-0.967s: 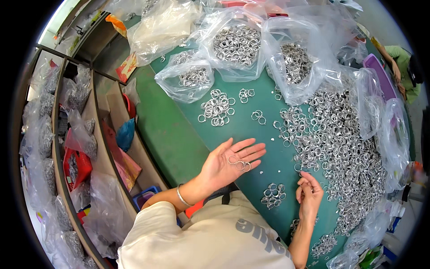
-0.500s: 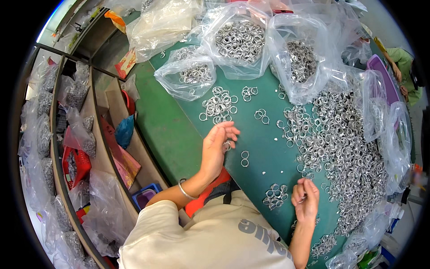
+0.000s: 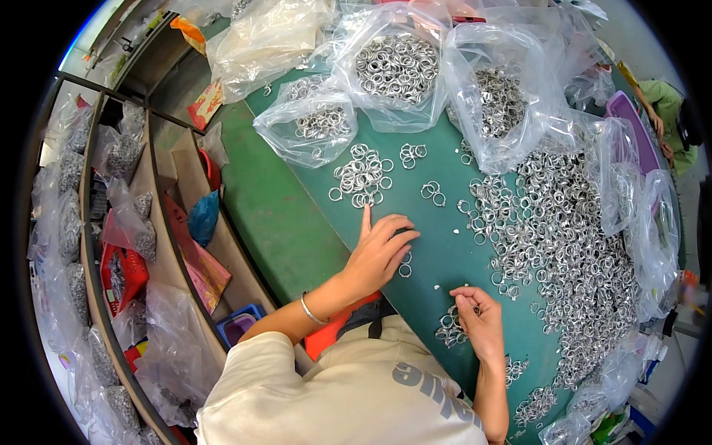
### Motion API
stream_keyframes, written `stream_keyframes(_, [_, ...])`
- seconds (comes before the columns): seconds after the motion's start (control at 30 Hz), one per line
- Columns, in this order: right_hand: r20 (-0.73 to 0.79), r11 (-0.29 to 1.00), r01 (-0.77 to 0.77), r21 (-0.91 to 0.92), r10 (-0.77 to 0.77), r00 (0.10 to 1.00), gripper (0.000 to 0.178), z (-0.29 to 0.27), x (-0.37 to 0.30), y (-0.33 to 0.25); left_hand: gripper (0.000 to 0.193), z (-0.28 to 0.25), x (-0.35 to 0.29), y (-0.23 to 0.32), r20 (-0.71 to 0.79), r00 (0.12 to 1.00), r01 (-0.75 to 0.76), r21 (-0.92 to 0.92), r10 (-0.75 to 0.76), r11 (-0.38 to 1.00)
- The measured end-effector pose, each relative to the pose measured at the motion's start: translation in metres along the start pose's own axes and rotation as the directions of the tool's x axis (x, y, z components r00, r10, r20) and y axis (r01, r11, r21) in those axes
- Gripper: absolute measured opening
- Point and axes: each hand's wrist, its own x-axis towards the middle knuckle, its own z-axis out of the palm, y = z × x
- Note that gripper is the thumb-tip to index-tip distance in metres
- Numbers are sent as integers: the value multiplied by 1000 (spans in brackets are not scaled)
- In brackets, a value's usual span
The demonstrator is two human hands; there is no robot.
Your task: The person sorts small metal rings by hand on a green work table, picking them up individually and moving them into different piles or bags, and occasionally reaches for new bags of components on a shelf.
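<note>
Sorting, seemingly — your left hand spread over loose rings, right hand curled, grip unclear — next move needs light touch.

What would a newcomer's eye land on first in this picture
First, the big heap of silvery rings on the right side of the green table. Open clear bags with more rings line the far side. Nearest, the left hand and right hand are beside loose rings.

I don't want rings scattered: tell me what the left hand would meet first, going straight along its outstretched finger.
Probably the ring pile: the left hand points that finger at its near edge; depth leaves unclear whether they touch.
</note>
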Motion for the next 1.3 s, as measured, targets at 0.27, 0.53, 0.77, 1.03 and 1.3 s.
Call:
stream_keyframes(0.27, [-84, 994, 57, -92, -65, 994, 12, 0, -1, -2, 35, -24, -10, -1, -28, 999, 36, -54, -37, 998])
stream_keyframes(0.53, [1, 886, 237, -399, -258, 966, 18, 16, 9, -16, 31, -16, -15, -6, -32, 996, 83, -113, -87, 990])
stream_keyframes(0.77, [-12, 890, 189, -415, -213, 977, 18, 17, 8, -21, 34, -6, 14, -26, 35, 996, -75, -131, 80, 989])
stream_keyframes(1.03, [-39, 908, 172, -381, -201, 979, 17, 16, 6, -19, 34, 5, 58, -33, 83, 989, -99, -219, 119, 971])
stream_keyframes(1.3, [-52, 941, 130, -311, -154, 987, 17, 10, 4, -17, 33, -18, 28, -9, -55, 998, -5, -28, 4, 1000])
